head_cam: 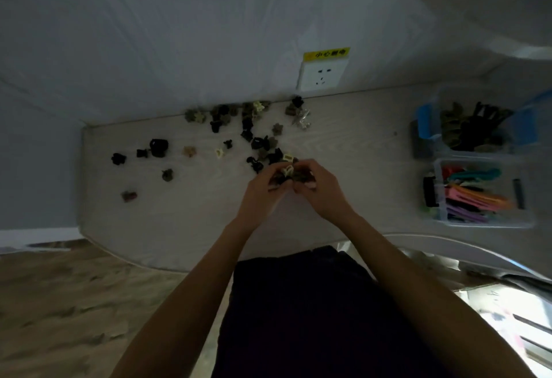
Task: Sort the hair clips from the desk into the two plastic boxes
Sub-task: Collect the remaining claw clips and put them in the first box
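Note:
Several small claw hair clips, black, olive and cream, lie scattered over the pale desk point(185, 222), thickest near the wall point(248, 120) and thinner to the left point(158, 147). My left hand point(263, 189) and my right hand point(316, 189) meet at the desk's middle, fingers curled round a bunch of small clips point(288, 173). At the right stand two clear plastic boxes: the far box point(430, 99) holds dark claw clips, the near box point(439, 216) holds colourful flat clips.
A wall socket point(321, 77) with a yellow label sits on the wall just above the desk's back edge. My dark-clothed lap point(298, 303) is under the desk's curved front edge. Wooden floor shows at the left.

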